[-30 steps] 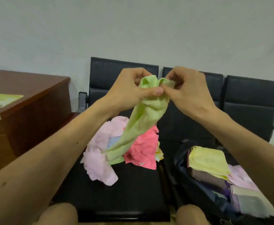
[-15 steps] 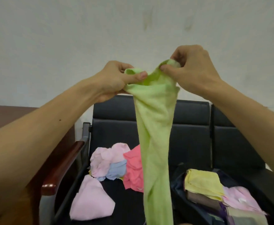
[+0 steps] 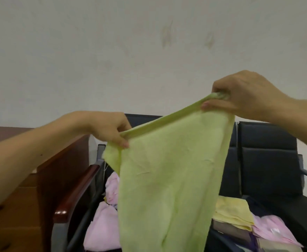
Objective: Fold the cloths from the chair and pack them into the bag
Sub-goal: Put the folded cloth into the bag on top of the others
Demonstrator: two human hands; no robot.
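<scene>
Spread-out step: left hand (image 3: 111, 131) at 9 o'clock, right hand (image 3: 240, 99) at 2, both pinching the top edge of green cloth (image 3: 167, 179) hanging centre (bag (image 3: 221, 239) at 5). Next probably: halve it squarely.

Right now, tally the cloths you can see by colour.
Green cloth: 1
Pink cloths: 3
Yellow cloth: 1
Grey-brown cloth: 1
Total: 6 in view; the green cloth may hide more.
</scene>
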